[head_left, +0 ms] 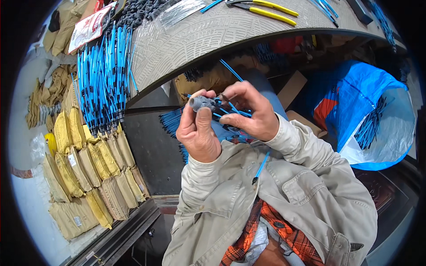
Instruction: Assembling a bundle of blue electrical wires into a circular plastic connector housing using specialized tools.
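Nearer the person than the surface [177, 49], one grey connector [204, 103] is clamped in the left hand's [198, 138] fingers. Whether the right hand's [257, 113] fingers grip anything, I cannot tell. The surface carries one pair of pliers [275, 17].

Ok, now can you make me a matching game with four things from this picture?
Things:
1. Pliers
2. Grey part with a round end
3. Big open bag
4. Yellow and tan packets

Clues:
A. Mostly blue outside
B. Stacked in rows at the picture's left
C. Lying on the tabletop
D. Held in the left hand

Right pairs: 1-C, 2-D, 3-A, 4-B
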### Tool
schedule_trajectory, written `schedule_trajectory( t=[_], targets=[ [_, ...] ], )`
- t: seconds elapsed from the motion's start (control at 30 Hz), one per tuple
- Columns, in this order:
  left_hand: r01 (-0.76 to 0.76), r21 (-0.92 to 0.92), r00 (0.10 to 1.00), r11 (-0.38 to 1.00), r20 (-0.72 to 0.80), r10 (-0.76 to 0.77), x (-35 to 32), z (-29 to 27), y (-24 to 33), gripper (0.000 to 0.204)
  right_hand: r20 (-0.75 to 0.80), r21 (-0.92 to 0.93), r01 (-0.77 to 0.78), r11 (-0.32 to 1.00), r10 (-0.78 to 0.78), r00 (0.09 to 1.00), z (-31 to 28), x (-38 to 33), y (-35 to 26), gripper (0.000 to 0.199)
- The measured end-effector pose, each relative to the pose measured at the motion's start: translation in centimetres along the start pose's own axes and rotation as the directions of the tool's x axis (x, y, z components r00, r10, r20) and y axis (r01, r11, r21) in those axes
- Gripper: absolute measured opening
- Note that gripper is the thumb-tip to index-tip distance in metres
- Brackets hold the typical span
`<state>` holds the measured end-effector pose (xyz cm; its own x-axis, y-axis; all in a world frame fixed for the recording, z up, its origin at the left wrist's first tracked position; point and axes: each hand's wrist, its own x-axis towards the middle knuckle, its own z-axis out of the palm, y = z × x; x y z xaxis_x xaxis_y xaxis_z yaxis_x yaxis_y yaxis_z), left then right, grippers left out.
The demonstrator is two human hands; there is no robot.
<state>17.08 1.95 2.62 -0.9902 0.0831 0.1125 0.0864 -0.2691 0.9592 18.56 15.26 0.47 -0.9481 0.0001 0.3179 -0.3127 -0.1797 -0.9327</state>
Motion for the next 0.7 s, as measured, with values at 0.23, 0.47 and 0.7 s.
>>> schedule_trajectory(
  t=[0.23, 0.47, 0.7],
  targets=[
    [0.0, -0.037, 1.0, 0.999, -0.007, -0.001, 0.3, -0.2, -0.4, 0.038, -0.051, -0.494, 0.324, 0.807, -0.399, 0.916, 0.4, -1.2, 0.8, 0.032],
    [0.007, -0.005, 1.0, 1.0, -0.012, -0.007, 0.2, 0.3, 0.1, 0.04, 0.215, -0.174, 0.361, 0.916, -0.322, 0.922, -3.2, 1.7, 1.5, 0.04],
    [-0.053, 0.123, 0.998, 0.991, -0.022, 0.056, 0.0, 0.6, -0.2, 0.039, 0.222, -0.376, 0.403, 0.834, -0.342, 0.913, -2.5, 0.1, 0.9, 0.045]
  ],
)
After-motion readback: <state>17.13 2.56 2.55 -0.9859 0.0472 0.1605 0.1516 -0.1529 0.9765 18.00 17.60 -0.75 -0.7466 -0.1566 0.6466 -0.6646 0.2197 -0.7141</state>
